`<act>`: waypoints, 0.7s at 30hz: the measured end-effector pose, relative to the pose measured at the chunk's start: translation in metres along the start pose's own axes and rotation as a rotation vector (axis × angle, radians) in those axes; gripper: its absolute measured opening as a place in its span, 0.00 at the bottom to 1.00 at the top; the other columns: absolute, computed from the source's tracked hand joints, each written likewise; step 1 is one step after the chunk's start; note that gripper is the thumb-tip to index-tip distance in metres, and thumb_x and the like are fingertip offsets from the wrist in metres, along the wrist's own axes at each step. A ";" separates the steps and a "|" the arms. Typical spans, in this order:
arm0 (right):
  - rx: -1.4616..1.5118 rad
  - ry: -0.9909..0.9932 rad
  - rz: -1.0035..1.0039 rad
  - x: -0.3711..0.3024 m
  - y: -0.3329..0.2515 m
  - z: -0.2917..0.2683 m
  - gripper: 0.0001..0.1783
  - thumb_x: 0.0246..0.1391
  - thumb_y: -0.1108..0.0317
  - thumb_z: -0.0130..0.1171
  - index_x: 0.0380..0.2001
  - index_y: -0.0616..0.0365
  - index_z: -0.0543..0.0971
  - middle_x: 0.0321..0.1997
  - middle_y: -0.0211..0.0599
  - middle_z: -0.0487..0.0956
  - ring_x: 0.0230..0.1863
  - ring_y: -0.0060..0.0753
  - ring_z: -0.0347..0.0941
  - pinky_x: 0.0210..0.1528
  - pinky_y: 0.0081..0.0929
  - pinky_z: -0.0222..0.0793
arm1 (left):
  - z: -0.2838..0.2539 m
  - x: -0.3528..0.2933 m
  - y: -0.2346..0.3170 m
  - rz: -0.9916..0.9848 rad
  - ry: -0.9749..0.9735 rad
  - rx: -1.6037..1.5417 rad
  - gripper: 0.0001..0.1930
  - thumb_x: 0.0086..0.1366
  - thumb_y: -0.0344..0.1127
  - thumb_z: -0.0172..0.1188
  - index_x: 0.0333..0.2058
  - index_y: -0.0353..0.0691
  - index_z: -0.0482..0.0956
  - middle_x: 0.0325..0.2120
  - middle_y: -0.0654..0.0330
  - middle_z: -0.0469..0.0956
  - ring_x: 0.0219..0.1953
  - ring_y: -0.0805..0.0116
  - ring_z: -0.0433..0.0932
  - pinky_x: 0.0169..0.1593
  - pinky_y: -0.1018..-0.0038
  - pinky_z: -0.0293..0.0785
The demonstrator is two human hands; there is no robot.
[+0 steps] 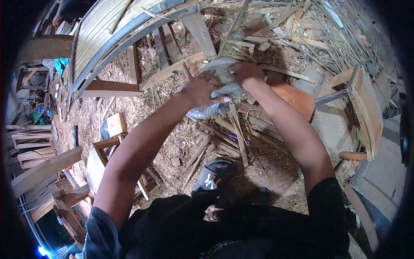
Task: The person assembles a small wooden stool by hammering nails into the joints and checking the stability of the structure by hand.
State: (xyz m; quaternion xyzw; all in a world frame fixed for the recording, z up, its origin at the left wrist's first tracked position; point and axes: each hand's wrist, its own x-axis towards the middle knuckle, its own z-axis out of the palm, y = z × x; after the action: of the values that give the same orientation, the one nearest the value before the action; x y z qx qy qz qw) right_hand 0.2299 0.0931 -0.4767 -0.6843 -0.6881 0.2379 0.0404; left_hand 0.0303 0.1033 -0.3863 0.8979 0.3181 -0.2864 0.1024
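A crumpled sheet or bag of clear plastic [220, 64] lies between my two hands, above the littered floor. Spread over its left side is my left hand [200, 91], fingers apart, the thumb pointing right. Below that hand more of the plastic bunches up in shiny folds. My right hand [248, 74] is closed at the plastic's upper right edge, its fingertips hidden behind the knuckles; it appears to pinch the plastic. What lies inside or under the plastic, if anything, I cannot make out. Thin wood strips [239, 134] lie just below the hands.
Sawdust and wood offcuts cover the floor. A large curved panel with a wooden frame [142, 26] stands at upper left. An orange-brown board [295, 99] lies beside my right forearm, near a wooden frame piece [364, 112]. My dark shoe [215, 170] is below.
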 end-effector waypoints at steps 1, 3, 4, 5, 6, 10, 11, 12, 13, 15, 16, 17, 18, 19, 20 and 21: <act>0.040 0.043 0.019 -0.001 -0.001 -0.001 0.18 0.61 0.57 0.52 0.45 0.53 0.86 0.50 0.47 0.84 0.52 0.54 0.82 0.52 0.47 0.78 | 0.002 0.000 0.000 0.005 0.017 0.001 0.42 0.62 0.83 0.37 0.66 0.67 0.72 0.74 0.46 0.52 0.76 0.45 0.48 0.59 0.13 0.15; 0.044 0.008 0.079 0.001 -0.006 -0.003 0.19 0.61 0.55 0.53 0.44 0.53 0.86 0.50 0.46 0.84 0.51 0.54 0.82 0.52 0.48 0.78 | 0.003 0.002 -0.002 0.008 0.035 0.005 0.42 0.62 0.83 0.37 0.66 0.67 0.72 0.74 0.47 0.51 0.76 0.45 0.47 0.59 0.13 0.16; 0.049 -0.033 0.140 0.001 -0.010 -0.004 0.19 0.61 0.54 0.53 0.44 0.53 0.85 0.49 0.46 0.85 0.51 0.55 0.82 0.52 0.48 0.78 | 0.004 0.000 -0.003 0.005 0.016 0.005 0.42 0.62 0.83 0.37 0.66 0.67 0.72 0.75 0.47 0.50 0.76 0.44 0.47 0.59 0.13 0.16; 0.052 -0.033 0.136 0.000 -0.012 -0.006 0.19 0.61 0.54 0.53 0.44 0.53 0.85 0.49 0.46 0.85 0.51 0.55 0.82 0.52 0.48 0.78 | 0.004 -0.001 -0.004 0.002 -0.003 0.004 0.42 0.62 0.83 0.37 0.66 0.68 0.71 0.75 0.47 0.49 0.76 0.44 0.47 0.59 0.13 0.17; 0.091 0.005 0.065 -0.004 -0.012 -0.009 0.19 0.61 0.53 0.54 0.43 0.53 0.86 0.49 0.46 0.85 0.49 0.53 0.83 0.50 0.47 0.78 | 0.005 -0.003 -0.006 -0.003 -0.005 0.005 0.42 0.62 0.83 0.37 0.66 0.68 0.71 0.75 0.47 0.49 0.76 0.44 0.47 0.59 0.13 0.17; 0.761 0.403 -0.244 -0.011 0.020 0.007 0.15 0.60 0.55 0.62 0.38 0.55 0.87 0.45 0.44 0.86 0.42 0.45 0.85 0.45 0.42 0.77 | 0.001 -0.001 0.000 0.001 -0.008 -0.023 0.41 0.62 0.82 0.39 0.66 0.68 0.71 0.75 0.47 0.50 0.76 0.44 0.47 0.60 0.13 0.19; 0.763 0.400 -0.244 -0.013 0.020 0.006 0.15 0.60 0.55 0.62 0.38 0.55 0.87 0.45 0.44 0.86 0.42 0.45 0.85 0.45 0.42 0.77 | 0.003 -0.002 0.000 0.005 0.006 -0.018 0.41 0.62 0.82 0.39 0.66 0.67 0.71 0.75 0.47 0.50 0.76 0.44 0.48 0.60 0.13 0.20; 0.812 0.345 -0.131 -0.015 0.021 0.005 0.12 0.58 0.59 0.66 0.38 0.55 0.88 0.43 0.44 0.86 0.41 0.43 0.85 0.44 0.39 0.77 | 0.005 -0.002 -0.001 0.005 0.003 -0.020 0.41 0.62 0.82 0.39 0.66 0.67 0.71 0.75 0.47 0.50 0.76 0.44 0.48 0.60 0.13 0.20; 0.861 0.289 -0.020 -0.019 0.015 -0.002 0.10 0.55 0.62 0.70 0.37 0.54 0.89 0.40 0.44 0.87 0.39 0.42 0.85 0.43 0.37 0.76 | 0.008 -0.004 -0.003 0.002 0.004 -0.031 0.41 0.62 0.81 0.40 0.66 0.67 0.70 0.74 0.46 0.50 0.76 0.44 0.48 0.60 0.13 0.20; 0.838 0.241 0.037 -0.025 0.001 -0.014 0.09 0.54 0.65 0.71 0.38 0.54 0.89 0.39 0.43 0.87 0.38 0.40 0.85 0.42 0.35 0.77 | 0.011 -0.011 -0.007 -0.006 0.005 -0.037 0.41 0.62 0.81 0.40 0.66 0.68 0.70 0.74 0.45 0.51 0.76 0.43 0.48 0.60 0.13 0.21; 0.804 0.202 0.107 -0.027 0.004 -0.017 0.09 0.53 0.67 0.72 0.38 0.54 0.89 0.38 0.43 0.88 0.38 0.38 0.84 0.42 0.33 0.77 | 0.010 -0.010 -0.005 -0.001 0.017 -0.038 0.41 0.63 0.81 0.40 0.67 0.68 0.70 0.74 0.45 0.51 0.76 0.43 0.49 0.61 0.14 0.22; 0.801 0.209 0.113 -0.027 0.010 -0.014 0.09 0.53 0.67 0.72 0.38 0.54 0.89 0.38 0.43 0.88 0.38 0.38 0.84 0.42 0.33 0.77 | 0.009 -0.009 -0.004 0.003 0.029 -0.040 0.40 0.63 0.81 0.40 0.67 0.68 0.70 0.74 0.44 0.51 0.76 0.44 0.49 0.61 0.14 0.23; 0.938 0.262 0.001 -0.027 0.016 -0.011 0.09 0.54 0.67 0.72 0.38 0.55 0.88 0.37 0.40 0.88 0.37 0.34 0.84 0.42 0.30 0.78 | 0.008 -0.008 -0.003 0.010 0.032 -0.037 0.40 0.63 0.81 0.40 0.67 0.68 0.70 0.74 0.44 0.51 0.76 0.44 0.49 0.61 0.14 0.23; 1.074 0.312 -0.120 -0.027 0.016 -0.012 0.08 0.54 0.67 0.73 0.37 0.56 0.88 0.36 0.37 0.88 0.36 0.30 0.83 0.42 0.28 0.78 | 0.007 -0.008 -0.002 0.000 0.020 -0.036 0.40 0.64 0.80 0.40 0.67 0.68 0.70 0.74 0.45 0.51 0.76 0.44 0.49 0.62 0.15 0.23; 1.072 0.314 -0.119 -0.027 0.017 -0.012 0.08 0.54 0.67 0.73 0.37 0.56 0.88 0.36 0.37 0.88 0.36 0.30 0.83 0.42 0.28 0.78 | 0.006 -0.008 -0.002 -0.010 0.008 -0.035 0.40 0.64 0.80 0.40 0.67 0.68 0.70 0.74 0.46 0.51 0.76 0.45 0.49 0.63 0.15 0.24; 1.130 0.323 -0.107 -0.027 0.016 -0.012 0.08 0.55 0.67 0.73 0.37 0.57 0.87 0.35 0.35 0.87 0.35 0.26 0.82 0.41 0.26 0.78 | 0.005 -0.009 -0.002 -0.009 0.010 -0.035 0.40 0.64 0.80 0.40 0.67 0.68 0.70 0.74 0.46 0.51 0.76 0.45 0.49 0.63 0.15 0.24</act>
State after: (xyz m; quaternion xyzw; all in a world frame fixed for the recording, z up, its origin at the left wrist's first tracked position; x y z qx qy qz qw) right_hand 0.2515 0.0700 -0.4648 -0.5484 -0.4735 0.4581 0.5150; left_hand 0.0210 0.0980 -0.3853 0.8960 0.3276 -0.2769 0.1154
